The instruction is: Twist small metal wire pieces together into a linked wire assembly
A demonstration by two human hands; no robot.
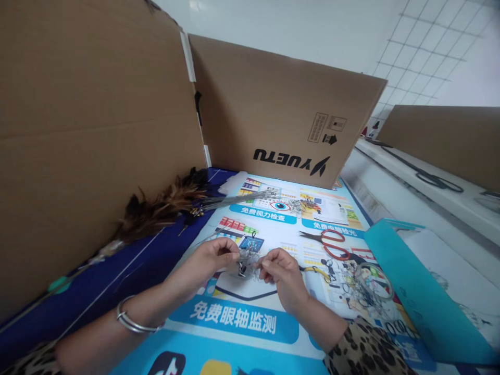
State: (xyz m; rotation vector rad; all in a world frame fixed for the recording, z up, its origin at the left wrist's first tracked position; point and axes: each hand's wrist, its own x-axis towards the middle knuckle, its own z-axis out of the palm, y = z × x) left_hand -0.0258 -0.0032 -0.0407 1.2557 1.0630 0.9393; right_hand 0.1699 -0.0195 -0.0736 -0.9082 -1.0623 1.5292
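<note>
Pinching a clear wiry bundle above the printed surface, the left hand has its grip closed on the left edge; the right hand's fingertips nip the other side. A wire tangle lies to the right, red-handled scissors beyond, brown feathers farther left, a cardboard panel behind.
</note>
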